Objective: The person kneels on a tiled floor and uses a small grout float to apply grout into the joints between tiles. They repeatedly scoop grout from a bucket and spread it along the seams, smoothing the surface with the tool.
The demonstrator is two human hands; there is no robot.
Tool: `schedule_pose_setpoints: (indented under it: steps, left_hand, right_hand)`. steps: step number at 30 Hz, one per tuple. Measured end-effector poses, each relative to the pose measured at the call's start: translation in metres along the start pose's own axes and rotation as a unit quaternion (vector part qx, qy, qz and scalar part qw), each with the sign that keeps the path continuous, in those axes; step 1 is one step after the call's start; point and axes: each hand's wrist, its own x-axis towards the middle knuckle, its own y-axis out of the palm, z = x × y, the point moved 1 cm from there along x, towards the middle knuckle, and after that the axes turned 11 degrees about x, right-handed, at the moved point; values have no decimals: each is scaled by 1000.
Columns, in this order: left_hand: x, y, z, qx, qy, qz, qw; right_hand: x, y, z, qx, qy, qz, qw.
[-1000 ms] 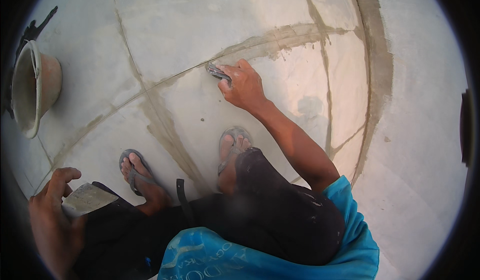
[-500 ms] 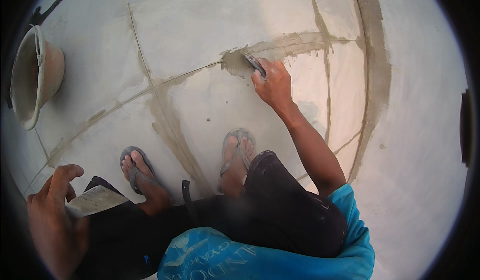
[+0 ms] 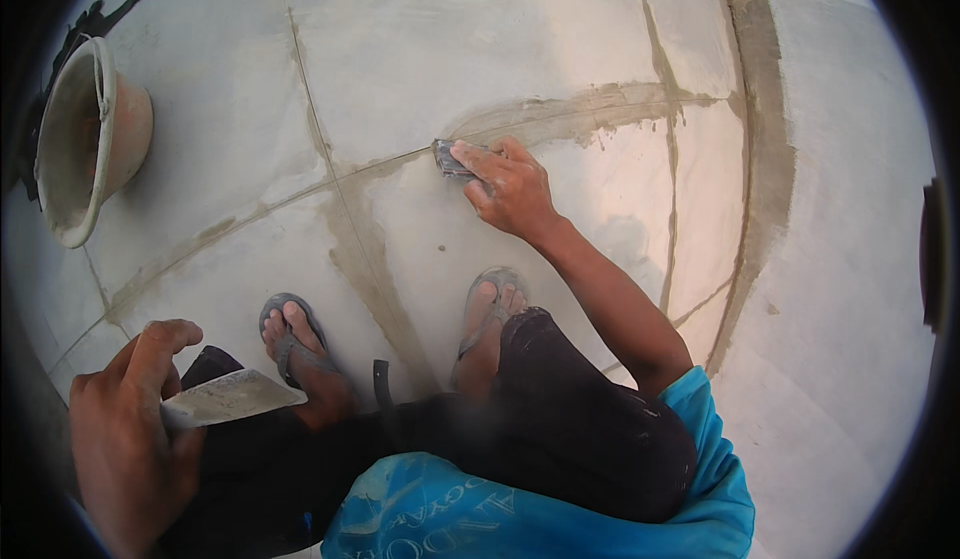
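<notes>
My right hand (image 3: 512, 187) is closed on a dark, flat scraper (image 3: 450, 160), smeared with grey paste. Its blade lies against a joint between the pale panels (image 3: 400, 49) underfoot, where a band of damp grey filler (image 3: 570, 114) runs off to the right. At the lower left my left hand (image 3: 135, 439) grips a trowel (image 3: 235, 399) with a flat, grey-coated blade; its handle is hidden in the fingers. The blade is held above my dark trouser leg, its tip pointing right.
A pale bucket (image 3: 130, 134) stands tilted-looking at the left, beside a dark object (image 3: 95, 24) I cannot make out. My sandalled feet (image 3: 490, 309) are on the panels near the joint. More filled joints (image 3: 765, 109) cross the surface, and a paler strip (image 3: 860, 159) runs along the right.
My right hand has moved left and slightly nearer along the joint, turning the scraper flatter. The patch of paste there looks spread out. The left hand keeps its hold on the trowel.
</notes>
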Motion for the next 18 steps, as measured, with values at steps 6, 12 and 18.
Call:
schedule_pose_setpoints:
  steps: [6,12,18]
  left_hand:
    - [10,4,-3,19,44,-16,999]
    - [0,21,8,11,-11,-15,1000]
    - [2,16,8,49,14,-40,998]
  right_hand:
    - [-27,10,-1,-46,-24,31,998]
    - [-4,-17,-19,-109,220,-72,967]
    - [1,47,14,-95,10,-62,993]
